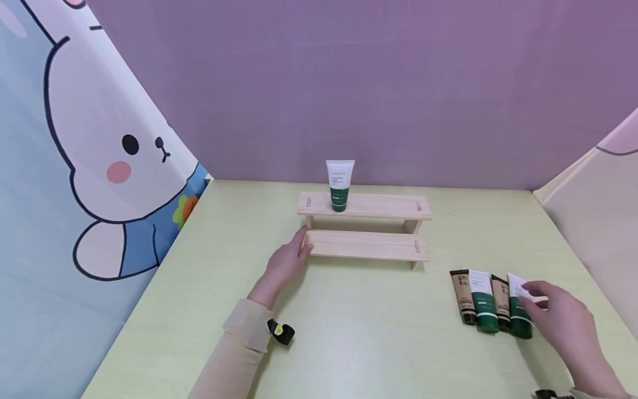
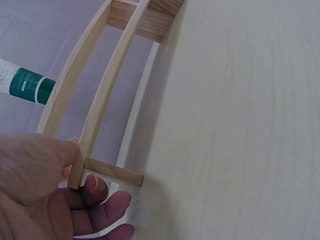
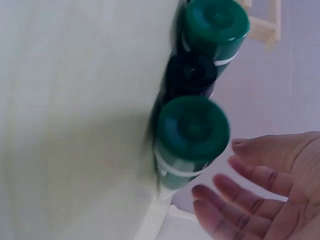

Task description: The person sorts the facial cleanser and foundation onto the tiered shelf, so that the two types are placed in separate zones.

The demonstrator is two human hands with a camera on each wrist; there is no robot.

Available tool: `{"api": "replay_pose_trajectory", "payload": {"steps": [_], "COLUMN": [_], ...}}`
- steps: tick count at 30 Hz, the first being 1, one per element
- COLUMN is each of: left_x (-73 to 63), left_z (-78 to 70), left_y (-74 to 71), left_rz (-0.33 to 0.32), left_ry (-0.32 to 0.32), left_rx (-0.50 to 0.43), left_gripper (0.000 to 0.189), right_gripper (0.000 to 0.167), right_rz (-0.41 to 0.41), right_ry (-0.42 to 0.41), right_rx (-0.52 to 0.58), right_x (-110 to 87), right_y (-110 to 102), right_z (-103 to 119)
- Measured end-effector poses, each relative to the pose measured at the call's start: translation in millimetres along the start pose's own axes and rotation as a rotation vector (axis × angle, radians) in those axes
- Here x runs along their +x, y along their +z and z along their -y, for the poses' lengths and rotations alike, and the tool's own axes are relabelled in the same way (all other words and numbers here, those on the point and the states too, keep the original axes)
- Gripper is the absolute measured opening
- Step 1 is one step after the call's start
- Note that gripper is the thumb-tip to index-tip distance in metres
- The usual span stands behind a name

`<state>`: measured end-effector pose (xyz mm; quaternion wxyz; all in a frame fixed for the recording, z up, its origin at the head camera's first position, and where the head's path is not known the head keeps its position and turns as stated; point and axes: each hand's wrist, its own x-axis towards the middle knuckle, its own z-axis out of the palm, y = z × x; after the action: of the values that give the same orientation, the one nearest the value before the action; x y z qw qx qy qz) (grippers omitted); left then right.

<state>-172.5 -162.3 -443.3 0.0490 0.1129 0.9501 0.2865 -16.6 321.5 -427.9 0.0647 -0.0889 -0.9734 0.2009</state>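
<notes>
Nearest the camera, at four o'clock, the right hand point(image 1: 563, 321) is seen with thumb and fingers loosely curved and parted; in the right wrist view a gap is left beside the tube, so nothing appears to be gripped. Just by the fingertips, the outermost white-and-green plastic squeeze tube point(image 1: 519, 320) is laid flat on the pale yellow counter point(image 1: 374, 332), cap toward six o'clock. Beside it, toward nine o'clock, are laid a slim brown black-capped tube point(image 1: 500, 302), an inner white-and-green tube point(image 1: 482, 302) and a far brown black-capped tube point(image 1: 463, 296).

At seven o'clock, the near end of the lower board of a pale wooden two-step stand point(image 1: 369, 245) is pinched by the left hand point(image 1: 286, 261). On the upper board, toward its nine o'clock end, an upright white-and-green tube point(image 1: 340, 185) is stood on its cap.

The step in hand is judged to be the picking up of the outermost tube while the stand is steadied. For the next move, thumb and fingers would need to be narrowed on that tube alone, its brown neighbour left undisturbed.
</notes>
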Motion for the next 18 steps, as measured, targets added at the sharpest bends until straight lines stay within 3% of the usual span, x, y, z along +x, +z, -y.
{"api": "replay_pose_trajectory", "payload": {"steps": [4,10,13,18], "left_x": [0.3,1.0,0.6,-0.9], "left_z": [-0.1,-0.2,-0.5,-0.5], "left_y": [0.0,0.7,0.3,-1.1], "left_rz": [-0.001,-0.002,-0.001,0.002], "left_ry": [-0.005,0.003,0.002,-0.004], "left_rx": [-0.005,0.01,0.011,0.001], "left_gripper": [0.056,0.055,0.055,0.056], "right_gripper": [0.046,0.092,0.099,0.106], "right_rz": [0.095,0.144,0.192,0.345], "right_ry": [0.025,0.091,0.126,0.171], "right_rx": [-0.048,-0.004,0.002,0.004], "right_x": [3.6,5.1,5.4,8.5], "right_y": [1.1,4.3,1.5,-1.4], "right_z": [-9.3,-18.3,-17.8,-18.5]}}
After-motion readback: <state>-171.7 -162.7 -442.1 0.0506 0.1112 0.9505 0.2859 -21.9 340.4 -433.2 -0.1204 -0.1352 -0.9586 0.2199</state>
